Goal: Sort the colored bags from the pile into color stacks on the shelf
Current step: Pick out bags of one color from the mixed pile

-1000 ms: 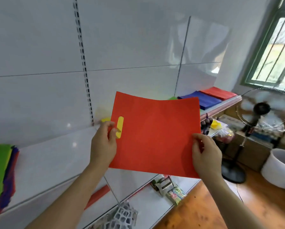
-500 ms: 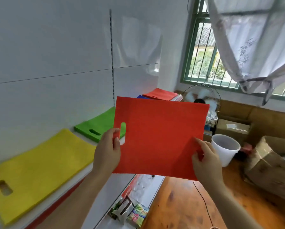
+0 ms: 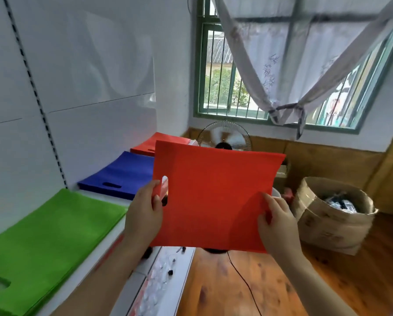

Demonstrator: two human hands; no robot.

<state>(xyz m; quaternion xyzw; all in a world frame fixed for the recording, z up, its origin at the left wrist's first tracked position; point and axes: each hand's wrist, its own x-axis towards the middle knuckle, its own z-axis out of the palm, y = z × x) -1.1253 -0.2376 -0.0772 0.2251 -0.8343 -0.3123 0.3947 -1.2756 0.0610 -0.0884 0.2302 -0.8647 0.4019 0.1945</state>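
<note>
**Red bag carried toward its stack on the shelf**

A person holds a red bag (image 3: pixel 216 199) flat and upright between both hands, out over the floor beside the shelf (image 3: pixel 84 273). The left hand (image 3: pixel 144 216) is closed on the edge by the cut-out handle, thumb across the front; the right hand (image 3: pixel 276 221) pinches the opposite lower edge between thumb and fingers. Beyond the left hand lie the red stack (image 3: pixel 150 145), then, nearer, the blue stack (image 3: pixel 122 172) and the green stack (image 3: pixel 47 242). The bag looks thin, light and pliable, its top edge bowing slightly, so it would likely sag if held by one corner; a grip on two opposite edges seems best for laying it flat.
</note>
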